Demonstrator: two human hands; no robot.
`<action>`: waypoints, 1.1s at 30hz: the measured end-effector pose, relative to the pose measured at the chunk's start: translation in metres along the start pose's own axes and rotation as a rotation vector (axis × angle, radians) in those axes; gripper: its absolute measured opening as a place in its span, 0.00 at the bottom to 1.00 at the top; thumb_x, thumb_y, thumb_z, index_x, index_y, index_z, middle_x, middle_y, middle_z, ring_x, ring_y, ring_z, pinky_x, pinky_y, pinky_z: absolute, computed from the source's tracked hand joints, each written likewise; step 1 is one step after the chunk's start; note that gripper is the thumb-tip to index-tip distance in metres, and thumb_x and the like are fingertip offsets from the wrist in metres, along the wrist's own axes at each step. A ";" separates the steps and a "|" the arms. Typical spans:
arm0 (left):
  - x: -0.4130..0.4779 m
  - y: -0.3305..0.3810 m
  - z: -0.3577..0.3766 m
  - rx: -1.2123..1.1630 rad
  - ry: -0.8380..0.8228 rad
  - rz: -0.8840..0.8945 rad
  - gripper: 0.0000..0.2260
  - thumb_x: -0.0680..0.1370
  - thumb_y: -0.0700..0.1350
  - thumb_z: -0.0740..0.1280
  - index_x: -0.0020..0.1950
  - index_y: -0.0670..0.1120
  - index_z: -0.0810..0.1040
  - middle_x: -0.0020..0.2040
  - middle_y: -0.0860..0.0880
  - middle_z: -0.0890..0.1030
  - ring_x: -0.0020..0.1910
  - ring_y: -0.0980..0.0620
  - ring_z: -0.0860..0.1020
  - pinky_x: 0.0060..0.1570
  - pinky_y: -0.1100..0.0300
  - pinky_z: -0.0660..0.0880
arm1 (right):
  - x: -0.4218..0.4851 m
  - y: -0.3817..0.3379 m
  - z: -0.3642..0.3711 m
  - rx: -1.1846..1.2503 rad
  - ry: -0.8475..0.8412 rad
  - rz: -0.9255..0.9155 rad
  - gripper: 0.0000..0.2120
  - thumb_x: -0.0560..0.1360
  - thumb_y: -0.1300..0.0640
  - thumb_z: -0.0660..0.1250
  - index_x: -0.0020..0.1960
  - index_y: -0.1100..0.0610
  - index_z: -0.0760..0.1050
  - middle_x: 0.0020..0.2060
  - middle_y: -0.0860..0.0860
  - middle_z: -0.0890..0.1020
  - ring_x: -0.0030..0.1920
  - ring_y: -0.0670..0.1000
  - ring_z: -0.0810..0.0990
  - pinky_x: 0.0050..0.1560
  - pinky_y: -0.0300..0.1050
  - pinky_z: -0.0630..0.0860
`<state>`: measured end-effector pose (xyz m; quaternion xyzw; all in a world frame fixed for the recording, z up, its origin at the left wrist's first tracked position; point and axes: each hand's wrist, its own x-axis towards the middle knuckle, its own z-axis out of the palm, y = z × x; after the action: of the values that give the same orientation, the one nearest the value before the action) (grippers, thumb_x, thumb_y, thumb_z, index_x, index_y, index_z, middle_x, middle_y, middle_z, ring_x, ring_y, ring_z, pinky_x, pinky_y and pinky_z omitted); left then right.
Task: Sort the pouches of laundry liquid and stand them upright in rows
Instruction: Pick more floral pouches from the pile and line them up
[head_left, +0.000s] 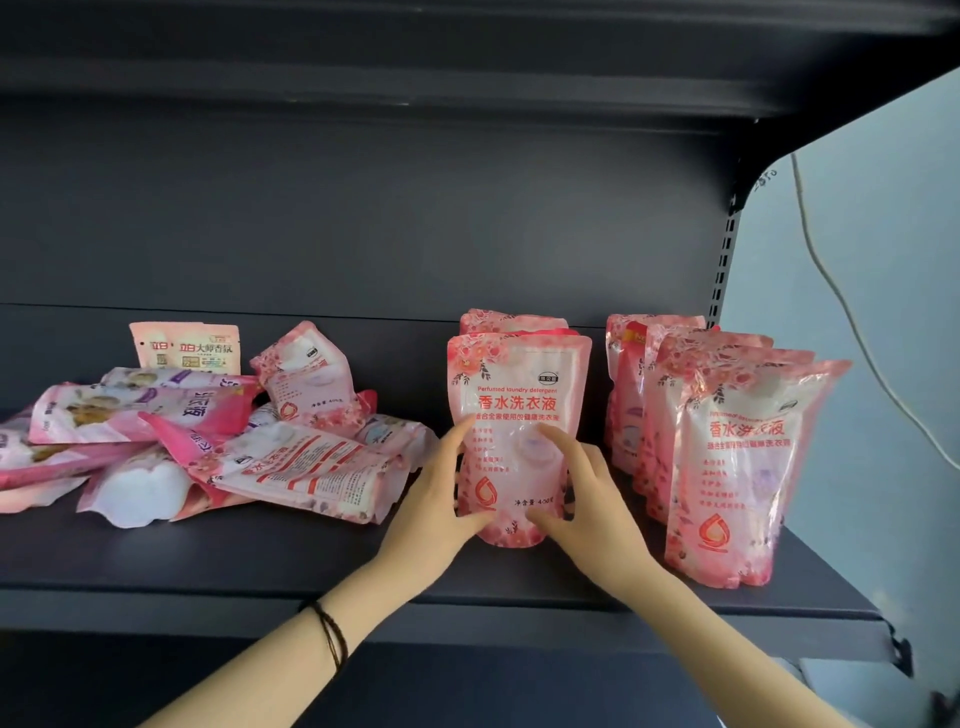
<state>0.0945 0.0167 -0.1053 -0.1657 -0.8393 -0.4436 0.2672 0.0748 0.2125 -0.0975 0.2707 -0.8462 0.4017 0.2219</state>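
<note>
Entry, head view. I see both hands on one pink pouch (519, 410), which stands upright on the dark shelf (260, 556), not far from its front edge. The left hand (441, 499) grips the pouch's left side: the fingers run up along the edge and the thumb lies on the lower front. The right hand (584, 493) holds the lower right part, with the fingers curved over the printed face and the thumb near the bottom seam. The hands are close together, with little more than the pouch between them. The print faces me; the red characters and "Perfumed laundry detergent" are readable.

Beyond the hands, directly behind the held pouch, the tops of more upright pouches (511, 319) show. I cannot count them.

Right of the right hand, and apart from it, is a row of upright pouches (748, 467) in the same pink flowered design. The row runs front to back, and the front one leans slightly.

Left of the left hand is an unsorted heap of pouches (218, 441), lying flat and overlapping. Some are pink-flowered, some carry purple and white print. The nearest one lies just beside the left fingers. At the back of the heap a pale pouch (187, 348) sits more or less upright.

A dark cord band (330, 636) circles the left wrist. Far to the right of the right hand, past the shelf end, a white cable (831, 291) hangs against a pale wall.
</note>
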 end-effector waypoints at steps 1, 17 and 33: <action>0.001 -0.001 0.001 0.015 0.007 0.005 0.46 0.70 0.42 0.76 0.71 0.72 0.49 0.66 0.64 0.66 0.63 0.59 0.74 0.55 0.68 0.76 | 0.001 0.000 0.000 0.001 -0.002 0.009 0.42 0.70 0.60 0.74 0.69 0.31 0.53 0.63 0.42 0.66 0.57 0.43 0.73 0.44 0.40 0.81; 0.023 0.021 -0.109 0.594 -0.126 0.153 0.08 0.79 0.56 0.60 0.54 0.55 0.72 0.52 0.61 0.72 0.49 0.59 0.74 0.42 0.63 0.72 | 0.031 -0.073 -0.035 -0.532 0.188 -0.243 0.03 0.73 0.57 0.69 0.47 0.55 0.79 0.46 0.48 0.78 0.42 0.51 0.77 0.26 0.37 0.66; 0.093 -0.096 -0.274 1.309 -0.257 0.296 0.16 0.78 0.61 0.56 0.53 0.54 0.76 0.47 0.54 0.80 0.51 0.51 0.76 0.49 0.56 0.70 | 0.174 -0.154 0.094 -0.897 -0.407 -0.527 0.15 0.78 0.48 0.58 0.64 0.47 0.70 0.54 0.48 0.76 0.53 0.52 0.77 0.42 0.46 0.75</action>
<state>0.0534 -0.2605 0.0142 -0.1342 -0.9282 0.2196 0.2686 0.0270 0.0070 0.0376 0.4242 -0.8638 -0.1274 0.2402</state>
